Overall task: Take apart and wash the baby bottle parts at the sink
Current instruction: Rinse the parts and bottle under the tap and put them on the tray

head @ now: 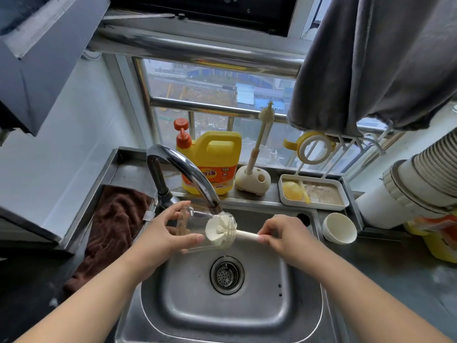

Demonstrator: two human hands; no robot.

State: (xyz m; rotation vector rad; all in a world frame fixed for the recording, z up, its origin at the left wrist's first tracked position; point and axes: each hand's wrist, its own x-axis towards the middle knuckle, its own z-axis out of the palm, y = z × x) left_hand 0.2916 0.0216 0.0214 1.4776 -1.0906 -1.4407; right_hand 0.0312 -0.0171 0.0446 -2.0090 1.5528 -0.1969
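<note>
Over the steel sink (304,305) my left hand (160,233) holds a clear baby bottle body (191,222) on its side, mouth pointing right, just under the tap spout (188,174). My right hand (282,235) pinches the cream handle of a bottle brush (246,235). The brush's cream sponge head (218,230) sits in the bottle's mouth. A yellow bottle collar with handles (312,147) hangs on the drying rack at the window. A yellow nipple-like part (293,190) lies in the white tray (346,201).
A yellow dish soap jug (212,162) with an orange pump and a thin brush in a cream holder (252,180) stand on the ledge behind the sink. A white bowl (338,227) sits right of the basin. A brown towel (111,226) lies left; grey cloth (371,58) hangs upper right.
</note>
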